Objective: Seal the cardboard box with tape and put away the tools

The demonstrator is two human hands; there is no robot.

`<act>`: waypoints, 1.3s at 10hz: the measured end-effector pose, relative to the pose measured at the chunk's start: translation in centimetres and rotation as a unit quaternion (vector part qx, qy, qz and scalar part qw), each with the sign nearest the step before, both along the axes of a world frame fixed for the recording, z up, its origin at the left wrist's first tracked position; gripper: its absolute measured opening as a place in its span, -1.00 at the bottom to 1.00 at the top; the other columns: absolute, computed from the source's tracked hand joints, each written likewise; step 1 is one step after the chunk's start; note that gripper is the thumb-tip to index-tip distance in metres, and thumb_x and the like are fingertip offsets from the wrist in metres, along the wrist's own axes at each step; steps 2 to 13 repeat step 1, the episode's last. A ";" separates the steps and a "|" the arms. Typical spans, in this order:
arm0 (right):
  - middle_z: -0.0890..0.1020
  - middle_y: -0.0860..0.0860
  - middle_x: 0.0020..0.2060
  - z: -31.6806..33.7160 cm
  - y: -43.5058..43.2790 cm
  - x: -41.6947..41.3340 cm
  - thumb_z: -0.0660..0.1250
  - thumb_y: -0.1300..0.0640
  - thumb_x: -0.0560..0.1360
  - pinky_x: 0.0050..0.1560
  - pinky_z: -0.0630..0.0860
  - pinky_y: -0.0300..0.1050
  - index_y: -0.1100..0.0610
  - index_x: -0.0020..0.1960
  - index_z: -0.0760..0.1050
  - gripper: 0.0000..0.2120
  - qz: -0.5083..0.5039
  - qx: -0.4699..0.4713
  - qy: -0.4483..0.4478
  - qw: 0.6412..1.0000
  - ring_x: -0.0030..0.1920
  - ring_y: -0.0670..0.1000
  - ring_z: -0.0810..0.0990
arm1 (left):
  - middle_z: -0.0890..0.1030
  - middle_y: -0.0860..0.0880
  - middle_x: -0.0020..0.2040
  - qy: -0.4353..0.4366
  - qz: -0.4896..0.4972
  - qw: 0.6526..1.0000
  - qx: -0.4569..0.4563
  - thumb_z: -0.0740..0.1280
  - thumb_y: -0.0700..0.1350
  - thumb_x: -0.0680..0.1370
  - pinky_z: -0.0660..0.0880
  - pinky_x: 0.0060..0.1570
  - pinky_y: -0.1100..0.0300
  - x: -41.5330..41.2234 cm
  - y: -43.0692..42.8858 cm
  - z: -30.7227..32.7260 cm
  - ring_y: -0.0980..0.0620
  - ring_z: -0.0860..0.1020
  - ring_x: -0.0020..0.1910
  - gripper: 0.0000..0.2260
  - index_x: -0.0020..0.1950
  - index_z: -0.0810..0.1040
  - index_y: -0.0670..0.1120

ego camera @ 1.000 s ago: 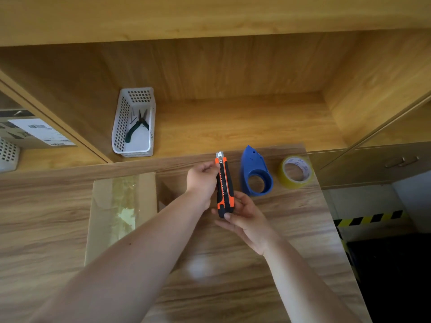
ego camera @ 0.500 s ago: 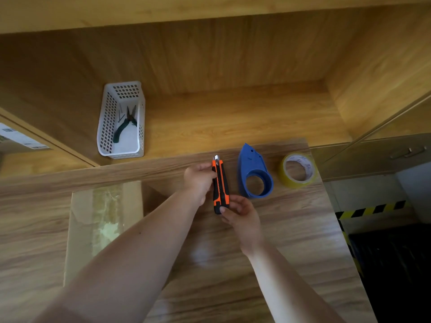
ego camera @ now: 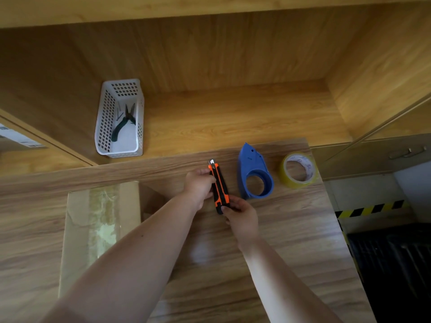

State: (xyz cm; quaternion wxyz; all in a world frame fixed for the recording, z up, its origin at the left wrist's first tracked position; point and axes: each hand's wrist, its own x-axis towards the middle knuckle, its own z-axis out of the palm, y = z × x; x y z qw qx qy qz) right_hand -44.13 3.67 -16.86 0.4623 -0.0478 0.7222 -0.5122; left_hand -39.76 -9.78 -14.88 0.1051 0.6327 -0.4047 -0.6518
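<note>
An orange and black utility knife (ego camera: 219,186) is held over the wooden table, a short tip of blade showing at its far end. My left hand (ego camera: 198,185) grips its upper part from the left. My right hand (ego camera: 241,213) pinches its near end. A blue tape dispenser (ego camera: 253,173) lies on the table just right of the knife, and a yellowish tape roll (ego camera: 298,170) lies further right. The cardboard box (ego camera: 98,220), with clear tape along its top seam, sits at the left, partly behind my left arm.
A white perforated basket (ego camera: 107,127) with dark green pliers (ego camera: 123,122) inside stands on the shelf behind the table. The shelf to its right is bare wood. The table edge (ego camera: 338,229) drops off at the right beside black-yellow hazard tape (ego camera: 370,208).
The view has shifted, so the box sits lower left in frame. Both hands keep hold of the knife, slightly farther from me, and less blade shows at its tip.
</note>
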 end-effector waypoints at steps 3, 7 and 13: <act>0.68 -0.04 -0.06 0.0 -0.1 -0.2 0.39 0.32 0.45 0.00 0.57 -0.16 0.00 0.10 0.56 -0.69 0.017 0.026 0.029 0.999 0.00 -0.05 0.65 | 0.59 0.00 -0.08 -0.012 -0.006 1.000 -0.008 0.27 -0.28 0.55 0.57 0.03 0.01 0.1 -0.2 0.3 0.02 0.55 0.01 -0.82 -0.01 0.54 0.01; 0.68 -0.04 -0.06 0.0 -0.1 -0.2 0.39 0.32 0.45 0.00 0.57 -0.16 0.00 0.10 0.56 -0.69 0.017 0.026 0.029 0.999 0.00 -0.05 0.65 | 0.59 0.00 -0.08 -0.012 -0.006 1.000 -0.008 0.27 -0.28 0.55 0.57 0.03 0.01 0.1 -0.2 0.3 0.02 0.55 0.01 -0.82 -0.01 0.54 0.01; 0.68 -0.04 -0.06 0.0 -0.1 -0.2 0.39 0.32 0.45 0.00 0.57 -0.16 0.00 0.10 0.56 -0.69 0.017 0.026 0.029 0.999 0.00 -0.05 0.65 | 0.59 0.00 -0.08 -0.012 -0.006 1.000 -0.008 0.27 -0.28 0.55 0.57 0.03 0.01 0.1 -0.2 0.3 0.02 0.55 0.01 -0.82 -0.01 0.54 0.01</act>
